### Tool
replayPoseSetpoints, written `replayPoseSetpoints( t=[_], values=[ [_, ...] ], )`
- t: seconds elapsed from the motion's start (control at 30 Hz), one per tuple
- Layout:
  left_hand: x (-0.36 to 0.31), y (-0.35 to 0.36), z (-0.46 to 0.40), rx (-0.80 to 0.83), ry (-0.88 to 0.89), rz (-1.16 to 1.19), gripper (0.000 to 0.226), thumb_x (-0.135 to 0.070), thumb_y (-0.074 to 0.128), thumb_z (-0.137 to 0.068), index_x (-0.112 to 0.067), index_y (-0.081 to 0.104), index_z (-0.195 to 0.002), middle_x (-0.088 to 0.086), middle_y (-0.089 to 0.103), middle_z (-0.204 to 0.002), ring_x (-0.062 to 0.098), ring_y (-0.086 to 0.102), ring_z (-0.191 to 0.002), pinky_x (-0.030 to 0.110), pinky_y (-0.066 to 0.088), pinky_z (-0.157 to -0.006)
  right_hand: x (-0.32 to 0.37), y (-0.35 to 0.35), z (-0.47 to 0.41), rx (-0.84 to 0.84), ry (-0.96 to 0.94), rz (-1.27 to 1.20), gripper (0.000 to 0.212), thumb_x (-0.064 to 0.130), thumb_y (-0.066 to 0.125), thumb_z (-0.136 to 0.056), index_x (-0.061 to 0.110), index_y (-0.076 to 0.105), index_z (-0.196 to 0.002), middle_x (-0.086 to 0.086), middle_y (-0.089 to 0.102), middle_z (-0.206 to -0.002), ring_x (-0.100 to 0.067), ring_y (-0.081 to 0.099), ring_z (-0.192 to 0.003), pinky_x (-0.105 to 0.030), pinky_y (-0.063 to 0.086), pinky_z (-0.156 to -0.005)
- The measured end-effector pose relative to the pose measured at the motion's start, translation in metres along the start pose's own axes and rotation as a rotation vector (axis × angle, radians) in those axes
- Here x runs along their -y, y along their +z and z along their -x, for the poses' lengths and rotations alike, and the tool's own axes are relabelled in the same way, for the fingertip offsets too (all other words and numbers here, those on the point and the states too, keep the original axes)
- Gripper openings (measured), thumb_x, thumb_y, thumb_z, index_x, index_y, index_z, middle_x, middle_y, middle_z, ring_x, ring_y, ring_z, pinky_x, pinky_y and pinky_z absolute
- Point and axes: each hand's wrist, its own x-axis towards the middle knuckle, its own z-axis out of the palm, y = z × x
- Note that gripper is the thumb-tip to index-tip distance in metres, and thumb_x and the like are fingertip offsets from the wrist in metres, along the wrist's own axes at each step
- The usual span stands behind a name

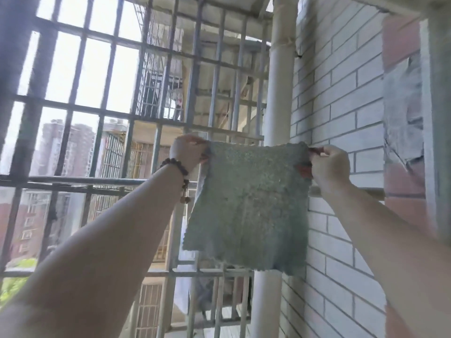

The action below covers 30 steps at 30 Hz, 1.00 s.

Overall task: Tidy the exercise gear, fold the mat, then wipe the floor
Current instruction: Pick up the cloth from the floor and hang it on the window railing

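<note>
A grey-green square cloth hangs spread out flat in front of me at a barred balcony window. My left hand, with a bead bracelet on its wrist, pinches the cloth's top left corner. My right hand pinches the top right corner. Both arms reach up and forward. The cloth hangs in front of a horizontal metal rail that runs across the window. No mat or exercise gear is in view.
A metal window grille fills the left and middle. A white vertical pipe stands behind the cloth. A white tiled brick wall closes the right side. Tall buildings show outside.
</note>
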Motion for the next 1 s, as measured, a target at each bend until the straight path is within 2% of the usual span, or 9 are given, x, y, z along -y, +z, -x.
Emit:
replayPoseSetpoints(
  t=[0.1, 0.17, 0.27, 0.4, 0.53, 0.63, 0.73, 0.9, 1.0],
  values=[
    [0.011, 0.015, -0.014, 0.136, 0.115, -0.245, 0.024, 0.000, 0.062, -0.083, -0.015, 0.067, -0.101, 0.012, 0.066, -0.107, 0.026, 0.064, -0.096, 0.035, 0.055, -0.086, -0.005, 0.013, -0.018, 0.074, -0.144, 0.254, 0.018, 0.022, 0.059, -0.089, 0.009, 0.069, -0.097, -0.013, 0.069, -0.101, -0.031, 0.062, -0.096, -0.032, 0.049, -0.082],
    [0.023, 0.025, -0.016, 0.309, 0.108, -0.482, 0.038, -0.004, 0.055, -0.089, -0.008, 0.055, -0.127, 0.014, 0.061, -0.118, 0.025, 0.062, -0.099, 0.024, 0.052, -0.084, -0.012, 0.021, -0.021, 0.256, -0.156, 0.455, 0.025, 0.023, 0.055, -0.093, 0.004, 0.067, -0.104, -0.015, 0.066, -0.109, -0.031, 0.058, -0.103, -0.027, 0.040, -0.079],
    [0.042, 0.033, -0.017, 0.472, 0.095, -0.800, 0.043, -0.011, 0.049, -0.093, -0.004, 0.045, -0.135, 0.016, 0.050, -0.136, 0.030, 0.048, -0.124, 0.030, 0.037, -0.099, -0.022, 0.030, -0.025, 0.478, -0.107, 0.710, 0.035, 0.033, 0.053, -0.094, 0.002, 0.066, -0.102, -0.016, 0.064, -0.116, -0.032, 0.055, -0.109, -0.029, 0.041, -0.084],
    [0.054, 0.029, -0.025, 0.549, 0.132, -0.813, 0.034, -0.004, 0.042, -0.094, -0.001, 0.047, -0.128, 0.013, 0.055, -0.110, 0.030, 0.056, -0.100, 0.018, 0.043, -0.068, -0.024, 0.035, -0.034, 0.475, -0.135, 0.823, 0.028, 0.030, 0.059, -0.090, 0.006, 0.066, -0.103, -0.012, 0.064, -0.116, -0.031, 0.056, -0.109, -0.028, 0.042, -0.083],
    [0.054, 0.031, -0.035, 0.509, 0.142, -0.715, 0.049, -0.005, 0.045, -0.093, -0.015, 0.035, -0.140, 0.008, 0.051, -0.117, 0.019, 0.051, -0.085, 0.015, 0.044, -0.060, -0.025, 0.039, -0.042, 0.488, -0.117, 0.836, 0.032, 0.038, 0.059, -0.088, 0.011, 0.057, -0.105, -0.011, 0.061, -0.115, -0.028, 0.054, -0.104, -0.032, 0.043, -0.082],
    [0.055, 0.040, -0.036, 0.538, 0.165, -0.841, 0.062, -0.013, 0.053, -0.092, -0.014, 0.024, -0.147, 0.010, 0.046, -0.135, 0.021, 0.049, -0.104, 0.022, 0.042, -0.088, -0.025, 0.039, -0.044, 0.612, -0.088, 0.994, 0.043, 0.044, 0.055, -0.089, 0.009, 0.058, -0.114, -0.010, 0.059, -0.119, -0.027, 0.054, -0.107, -0.032, 0.044, -0.086],
    [0.060, 0.038, -0.039, 0.380, 0.229, -0.904, 0.062, -0.025, 0.062, -0.087, -0.012, 0.035, -0.142, 0.012, 0.047, -0.137, 0.027, 0.047, -0.122, 0.035, 0.038, -0.099, -0.024, 0.031, -0.042, 0.575, -0.146, 0.968, 0.036, 0.039, 0.055, -0.090, 0.009, 0.064, -0.108, -0.009, 0.064, -0.112, -0.027, 0.057, -0.102, -0.031, 0.046, -0.083],
    [0.068, 0.012, -0.029, 0.125, 0.264, -0.760, 0.019, -0.021, 0.062, -0.087, -0.003, 0.065, -0.092, 0.008, 0.063, -0.092, 0.023, 0.059, -0.086, 0.031, 0.050, -0.075, -0.023, 0.012, -0.030, 0.514, -0.312, 0.774, 0.016, 0.029, 0.066, -0.086, 0.013, 0.070, -0.087, -0.002, 0.065, -0.084, -0.016, 0.056, -0.077, -0.026, 0.041, -0.070],
    [0.075, 0.002, -0.008, 0.158, 0.266, -0.810, 0.045, -0.043, 0.064, -0.083, 0.001, 0.063, -0.073, 0.008, 0.061, -0.072, 0.023, 0.057, -0.068, 0.035, 0.053, -0.068, -0.022, 0.004, -0.023, 0.597, -0.329, 0.747, 0.011, 0.026, 0.073, -0.080, 0.016, 0.072, -0.079, 0.005, 0.064, -0.075, -0.005, 0.055, -0.070, -0.020, 0.037, -0.058]
  ],
)
